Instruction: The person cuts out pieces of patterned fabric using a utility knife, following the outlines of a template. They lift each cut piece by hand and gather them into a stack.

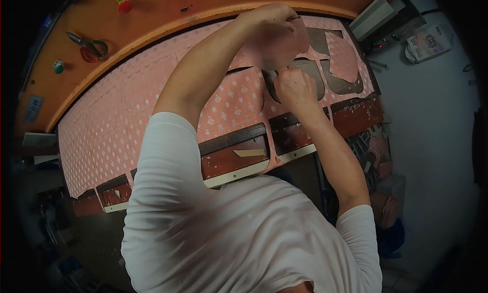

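Note:
My left hand (274,14) reaches over the far side of the table, its fingers closed on a pink cut piece (300,41) that is partly blurred. Below it, my right hand (296,87) is closed like a fist above a dark cut-out opening. Its fingertips are hidden, so whatever they grip cannot be made out. Under both hands spreads a pink sheet (231,102) printed with small white motifs, with several rounded openings through which a dark board (310,72) shows. Another pink cut piece (343,57) lies loose at the right.
An orange machine beam (152,18) curves along the back, carrying a red button (125,7), a green button (58,67) and snips (89,48). A beige strip (249,152) and scraps lie on the red-brown table front (234,166). A printed bag (429,43) stands at the right.

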Motion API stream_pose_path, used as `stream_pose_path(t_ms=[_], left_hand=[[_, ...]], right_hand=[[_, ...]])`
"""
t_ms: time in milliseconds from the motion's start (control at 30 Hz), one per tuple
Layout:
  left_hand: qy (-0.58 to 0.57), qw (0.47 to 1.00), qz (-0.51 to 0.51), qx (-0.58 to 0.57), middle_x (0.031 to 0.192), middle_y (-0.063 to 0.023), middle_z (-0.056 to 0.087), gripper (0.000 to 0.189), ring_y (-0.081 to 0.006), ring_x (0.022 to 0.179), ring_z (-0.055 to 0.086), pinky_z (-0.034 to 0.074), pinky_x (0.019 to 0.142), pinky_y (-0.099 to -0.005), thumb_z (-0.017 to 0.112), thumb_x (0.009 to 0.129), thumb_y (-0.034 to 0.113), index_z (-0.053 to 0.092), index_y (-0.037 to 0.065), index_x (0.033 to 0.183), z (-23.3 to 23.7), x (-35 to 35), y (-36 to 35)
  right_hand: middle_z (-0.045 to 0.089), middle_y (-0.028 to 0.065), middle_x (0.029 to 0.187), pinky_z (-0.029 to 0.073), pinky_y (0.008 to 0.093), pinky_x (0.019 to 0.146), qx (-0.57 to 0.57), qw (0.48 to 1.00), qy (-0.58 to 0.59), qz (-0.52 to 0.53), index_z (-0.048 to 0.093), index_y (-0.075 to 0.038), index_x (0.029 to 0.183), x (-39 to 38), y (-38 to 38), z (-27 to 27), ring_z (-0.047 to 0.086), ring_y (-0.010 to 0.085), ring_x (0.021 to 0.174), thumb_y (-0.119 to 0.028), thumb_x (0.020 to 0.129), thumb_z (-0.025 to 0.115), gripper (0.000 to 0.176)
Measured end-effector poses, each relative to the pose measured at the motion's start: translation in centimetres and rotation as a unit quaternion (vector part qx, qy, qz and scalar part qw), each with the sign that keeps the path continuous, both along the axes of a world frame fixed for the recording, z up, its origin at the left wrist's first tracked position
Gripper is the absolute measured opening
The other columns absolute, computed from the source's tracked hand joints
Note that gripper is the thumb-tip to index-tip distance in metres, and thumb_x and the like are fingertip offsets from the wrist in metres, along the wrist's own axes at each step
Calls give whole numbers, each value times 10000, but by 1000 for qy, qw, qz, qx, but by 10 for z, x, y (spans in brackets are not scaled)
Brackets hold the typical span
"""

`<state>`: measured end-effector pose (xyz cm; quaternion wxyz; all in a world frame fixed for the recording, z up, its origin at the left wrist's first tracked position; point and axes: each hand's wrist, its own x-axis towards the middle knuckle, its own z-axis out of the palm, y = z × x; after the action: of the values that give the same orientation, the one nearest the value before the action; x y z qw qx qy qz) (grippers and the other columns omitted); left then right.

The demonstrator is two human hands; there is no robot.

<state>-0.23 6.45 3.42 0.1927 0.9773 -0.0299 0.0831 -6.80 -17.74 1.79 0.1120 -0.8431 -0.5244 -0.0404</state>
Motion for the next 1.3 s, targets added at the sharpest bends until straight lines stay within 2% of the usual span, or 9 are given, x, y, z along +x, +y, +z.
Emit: stream_pose_path(t_ms=[200,333,500,600,700,800,867,1100,1300], left_hand=[[-75,997,-10,-34,1071,-162,729,393,-349,1003,688,539,851,-420,744,823,287,712,87,1160,-10,7,4],[-49,999,-7,-17,1117,-145,725,419,-341,1057,679,536,880,-429,741,830,283,698,90,1200,32,-11,-18],[-69,997,-24,21,1137,-131,724,405,-333,1076,676,537,885,-435,723,844,236,688,95,1222,41,-12,-27],[-92,994,-38,51,1124,-128,726,380,-332,1066,679,543,876,-431,707,851,208,689,102,1216,42,-6,-30],[-49,995,-49,66,1108,-125,729,364,-330,1052,684,551,865,-429,695,852,192,691,100,1204,64,-10,-39],[-47,993,-66,83,1093,-121,732,356,-327,1044,686,555,858,-430,690,846,180,694,98,1192,70,-3,-41],[-42,994,-62,84,1090,-117,734,354,-324,1047,687,555,859,-432,691,841,177,698,99,1185,71,-3,-43],[-38,993,-58,97,1093,-117,734,355,-321,1051,686,554,865,-432,692,839,181,699,94,1183,71,-1,-42],[-35,992,-54,106,1097,-119,733,356,-319,1053,685,552,870,-431,693,840,185,700,90,1183,73,1,-43]], right_hand=[[683,235,906,548,537,714,-24,999,28,-16,621,-49,1078,3,-12,-20,677,451,820,-139,891,581,212],[682,220,912,538,531,719,8,999,36,-14,627,-60,1124,-1,-22,-3,674,436,833,-142,891,610,248],[668,216,900,529,512,707,54,996,56,-31,630,-77,1184,-8,-60,11,669,421,833,-144,890,634,301],[649,198,881,527,504,703,59,997,23,-45,634,-84,1193,2,-68,10,661,418,808,-143,886,637,313],[629,161,858,522,481,728,81,995,-58,-14,643,-108,1213,28,-65,9,656,382,809,-109,863,630,349],[614,118,849,499,444,756,78,980,-183,8,657,-134,1219,51,-61,8,646,316,846,-85,841,620,383],[615,102,858,479,417,776,63,975,-211,2,670,-147,1215,58,-61,14,636,283,868,-85,837,611,388],[626,84,908,451,386,800,30,966,-258,20,688,-122,1135,75,-66,22,621,257,930,-97,811,626,330],[632,87,925,441,380,805,9,962,-273,-7,688,-124,1135,102,-80,21,621,250,946,-116,825,628,316]])
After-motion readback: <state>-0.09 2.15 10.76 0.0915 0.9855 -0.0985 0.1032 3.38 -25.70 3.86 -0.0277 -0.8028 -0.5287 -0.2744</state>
